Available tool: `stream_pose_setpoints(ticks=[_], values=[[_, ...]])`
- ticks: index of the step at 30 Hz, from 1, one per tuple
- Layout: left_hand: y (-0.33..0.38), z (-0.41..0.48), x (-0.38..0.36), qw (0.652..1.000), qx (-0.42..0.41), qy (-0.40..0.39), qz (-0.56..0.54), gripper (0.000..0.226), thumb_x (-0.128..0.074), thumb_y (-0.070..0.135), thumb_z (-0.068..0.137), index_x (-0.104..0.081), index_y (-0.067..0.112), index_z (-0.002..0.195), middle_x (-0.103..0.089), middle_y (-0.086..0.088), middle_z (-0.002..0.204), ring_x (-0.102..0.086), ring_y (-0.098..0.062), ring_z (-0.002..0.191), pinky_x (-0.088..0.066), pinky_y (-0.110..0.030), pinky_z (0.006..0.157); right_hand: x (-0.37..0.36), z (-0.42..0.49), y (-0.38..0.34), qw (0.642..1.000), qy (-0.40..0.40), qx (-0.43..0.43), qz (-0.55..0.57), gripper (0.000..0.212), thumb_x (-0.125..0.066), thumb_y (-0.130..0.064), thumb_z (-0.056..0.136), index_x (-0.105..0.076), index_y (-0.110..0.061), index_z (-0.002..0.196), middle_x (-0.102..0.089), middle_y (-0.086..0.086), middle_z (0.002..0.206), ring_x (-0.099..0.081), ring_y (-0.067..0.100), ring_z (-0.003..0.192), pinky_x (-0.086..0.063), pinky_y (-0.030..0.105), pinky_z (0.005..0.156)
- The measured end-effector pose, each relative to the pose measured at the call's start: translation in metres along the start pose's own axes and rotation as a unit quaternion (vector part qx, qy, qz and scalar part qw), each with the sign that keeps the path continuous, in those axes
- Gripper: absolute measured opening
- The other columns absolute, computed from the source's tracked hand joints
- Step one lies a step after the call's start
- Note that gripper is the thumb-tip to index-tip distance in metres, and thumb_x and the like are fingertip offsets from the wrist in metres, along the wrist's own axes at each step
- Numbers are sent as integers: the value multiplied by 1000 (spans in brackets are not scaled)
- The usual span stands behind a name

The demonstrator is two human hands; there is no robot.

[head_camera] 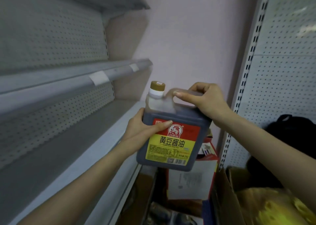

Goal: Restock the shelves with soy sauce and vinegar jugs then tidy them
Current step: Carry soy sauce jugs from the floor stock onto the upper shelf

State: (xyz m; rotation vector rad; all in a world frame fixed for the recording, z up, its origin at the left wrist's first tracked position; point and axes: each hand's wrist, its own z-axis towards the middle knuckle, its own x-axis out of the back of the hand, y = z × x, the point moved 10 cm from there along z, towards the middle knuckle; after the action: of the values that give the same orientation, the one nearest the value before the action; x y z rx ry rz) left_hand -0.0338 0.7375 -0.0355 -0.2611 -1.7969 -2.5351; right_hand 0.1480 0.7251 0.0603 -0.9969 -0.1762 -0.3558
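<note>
A dark plastic soy sauce jug (pixel 172 136) with a red-and-yellow label is held above the grey metal shelf (pixel 71 149), its handle enclosed by the right grip (pixel 203 100) and its side clasped by the left grip (pixel 145 127).

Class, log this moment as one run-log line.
stage: carrying | left hand: jug side | right hand: handle | soy sauce jug: airborne, capped | shelf: bare

We noted a dark brown jug (pixel 172 130) at frame centre, gold cap (pixel 157 85), red-and-yellow label (pixel 172 144). Grey shelves (pixel 71 139) at left had dotted perforated backing. Pale pink wall (pixel 193 37) at upper centre.
</note>
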Motion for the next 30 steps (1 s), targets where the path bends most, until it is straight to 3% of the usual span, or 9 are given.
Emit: stream_pose_setpoints(ticks=[5, 10, 17, 21, 26, 30], values=[[38, -12, 34, 999, -21, 35, -13, 81, -85, 48, 48, -57, 11, 113, -74, -6, 98, -72, -23, 86, -58, -45, 81, -18, 12, -50, 998, -34, 35, 30, 40, -78, -46, 60, -62, -10, 68, -58, -9, 53, -53, 0, 46, -41, 14, 46], [73, -37, 59, 996, -40, 73, 13, 72, -85, 43, 57, -57, 12, 116, -74, -5, 99, -72, -22, 86, -59, -37, 76, -35, 14, -88, 991, -84, 70, 78, 29, -79, -38, 68, -60, -15, 65, -61, -14, 50, -58, -1, 48, -43, 15, 46], [115, -88, 87, 984, -46, 167, 37, 66, -82, 40, 60, -59, 9, 113, -74, -4, 97, -72, -20, 87, -57, -28, 72, -57, 8, -145, 977, -143, 129, 89, 51, -75, -59, 51, -63, -12, 67, -63, -4, 63, -59, 8, 59, -47, 25, 57], [139, -128, 106, 969, -44, 229, 79, 77, -84, 49, 53, -59, 10, 115, -74, -3, 98, -72, -18, 87, -57, -26, 73, -77, -4, -174, 962, -183, 153, 135, 41, -80, -48, 63, -59, -13, 65, -60, -12, 57, -54, -2, 51, -42, 14, 51], [160, -194, 127, 942, -29, 311, 126, 77, -79, 53, 55, -60, 10, 116, -74, -3, 99, -72, -18, 88, -58, -30, 77, -108, -37, -213, 931, -258, 182, 181, 38, -79, -49, 62, -59, -17, 64, -58, -11, 58, -53, -6, 47, -39, 10, 47], [178, -248, 141, 913, -19, 374, 165, 75, -79, 53, 57, -59, 12, 117, -74, -1, 100, -72, -16, 88, -58, -31, 78, -130, -68, -242, 905, -306, 200, 217, 41, -79, -49, 63, -62, -12, 70, -62, -4, 67, -57, 5, 61, -44, 20, 57]])
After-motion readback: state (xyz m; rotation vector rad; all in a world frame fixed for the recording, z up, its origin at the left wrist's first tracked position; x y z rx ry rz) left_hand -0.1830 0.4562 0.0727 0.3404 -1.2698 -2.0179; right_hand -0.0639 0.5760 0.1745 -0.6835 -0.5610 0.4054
